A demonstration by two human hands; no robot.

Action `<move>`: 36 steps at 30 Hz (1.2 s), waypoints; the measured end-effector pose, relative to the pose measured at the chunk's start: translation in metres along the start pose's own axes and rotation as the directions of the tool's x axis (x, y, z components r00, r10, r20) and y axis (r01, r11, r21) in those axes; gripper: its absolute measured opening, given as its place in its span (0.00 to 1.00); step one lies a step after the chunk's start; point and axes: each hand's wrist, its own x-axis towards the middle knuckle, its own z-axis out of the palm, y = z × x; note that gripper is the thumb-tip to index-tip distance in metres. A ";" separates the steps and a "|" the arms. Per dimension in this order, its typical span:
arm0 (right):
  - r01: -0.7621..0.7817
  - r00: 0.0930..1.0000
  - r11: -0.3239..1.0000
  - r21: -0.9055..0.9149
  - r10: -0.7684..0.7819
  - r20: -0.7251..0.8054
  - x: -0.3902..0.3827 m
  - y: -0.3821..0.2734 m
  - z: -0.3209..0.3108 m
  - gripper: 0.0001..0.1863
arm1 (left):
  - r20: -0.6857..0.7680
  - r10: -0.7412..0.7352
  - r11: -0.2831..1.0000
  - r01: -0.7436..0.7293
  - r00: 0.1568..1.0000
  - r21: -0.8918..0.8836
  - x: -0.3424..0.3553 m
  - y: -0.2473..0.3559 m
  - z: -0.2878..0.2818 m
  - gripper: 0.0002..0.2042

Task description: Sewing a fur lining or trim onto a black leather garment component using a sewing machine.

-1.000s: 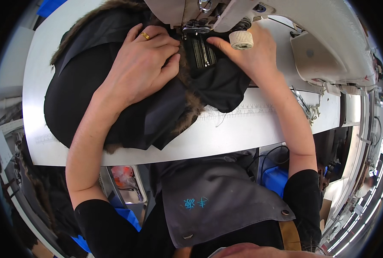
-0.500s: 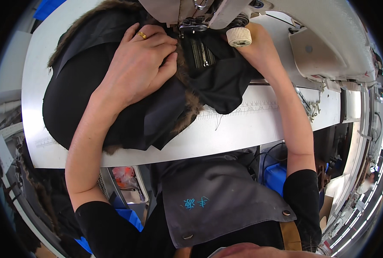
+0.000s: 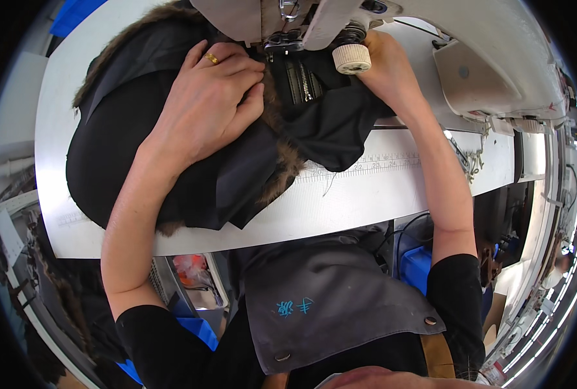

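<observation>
A black garment (image 3: 113, 155) with brown fur trim (image 3: 282, 168) lies bunched on the white sewing table. My left hand (image 3: 214, 104), a gold ring on one finger, rests on it with curled fingers gripping fabric beside the fur, left of the needle. A black strip with a silver zipper (image 3: 306, 81) lies under the sewing machine's presser foot area (image 3: 282, 42). My right hand (image 3: 392, 74) is at the cloth behind the machine's white knob (image 3: 352, 58), its fingers mostly hidden.
The sewing machine body (image 3: 483, 45) fills the upper right. A printed scale runs along the table (image 3: 236, 240). Metal guide parts (image 3: 470, 165) sit at the right. Below are a blue bin (image 3: 415, 266) and a tray with red contents (image 3: 194, 275).
My right hand's thumb, stretched toward the zipper a second ago, has drawn back behind the knob, and that hand shifted slightly up. My left hand has shifted slightly left with the fabric.
</observation>
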 end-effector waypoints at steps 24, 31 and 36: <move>-0.029 0.998 0.999 0.040 0.027 0.049 0.000 0.012 0.004 0.16 | 0.013 -0.022 0.994 0.021 1.000 0.104 -0.001 0.008 0.000 0.11; 0.044 0.999 0.997 0.070 -0.044 -0.007 0.002 0.019 0.009 0.16 | 0.056 -0.059 0.996 0.055 0.997 0.074 -0.004 0.008 -0.001 0.12; 0.030 0.999 0.998 0.050 -0.031 0.010 0.001 0.013 0.004 0.16 | -0.023 -0.033 0.996 0.035 0.999 0.084 -0.003 0.006 0.002 0.11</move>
